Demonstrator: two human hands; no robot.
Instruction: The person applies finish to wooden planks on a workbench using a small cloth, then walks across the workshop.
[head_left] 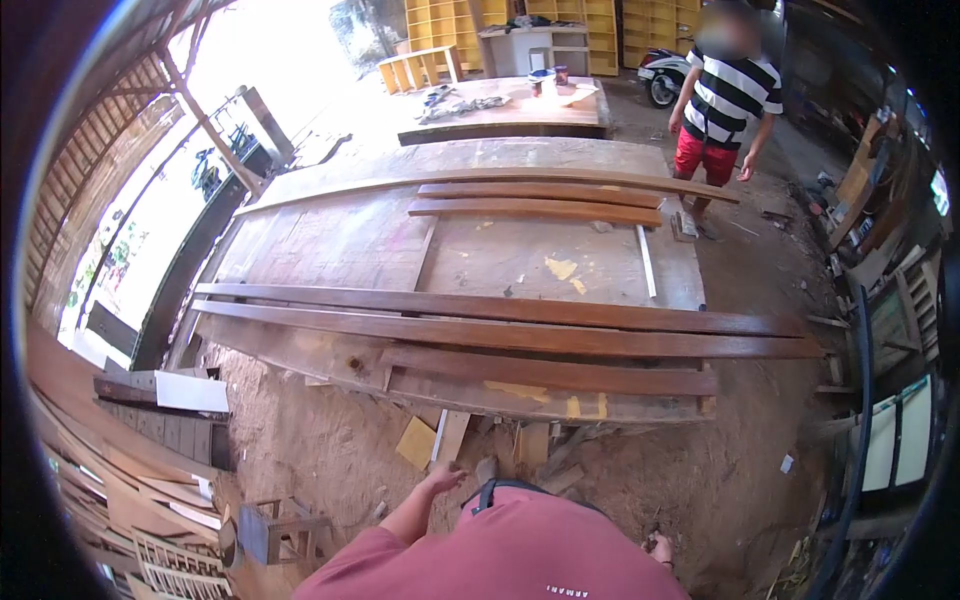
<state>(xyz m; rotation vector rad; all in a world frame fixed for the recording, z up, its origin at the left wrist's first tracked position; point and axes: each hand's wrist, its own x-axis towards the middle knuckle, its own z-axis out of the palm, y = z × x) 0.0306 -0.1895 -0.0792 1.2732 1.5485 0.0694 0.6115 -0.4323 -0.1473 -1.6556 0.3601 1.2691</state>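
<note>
My left hand (pixel 444 478) hangs in front of my body at the near side of a low work table (pixel 330 240), touching nothing that I can make out; its fingers are too small to read clearly. Low at my right side is my right hand (pixel 661 548), partly hidden by my shirt. Nearest to me on the table lies a short brown board (pixel 550 373). Behind it, two long brown boards (pixel 480 330) run side by side across the table. Two shorter brown strips (pixel 535 210) and a long pale strip (pixel 380 183) lie farther back.
A person (pixel 720 100) in a striped shirt and red shorts stands at the table's far right corner. Wood offcuts (pixel 418 442) lie on the dirt floor before me. A stool (pixel 280 532) and stacked wood are at left, leaning panels (pixel 895 440) at right.
</note>
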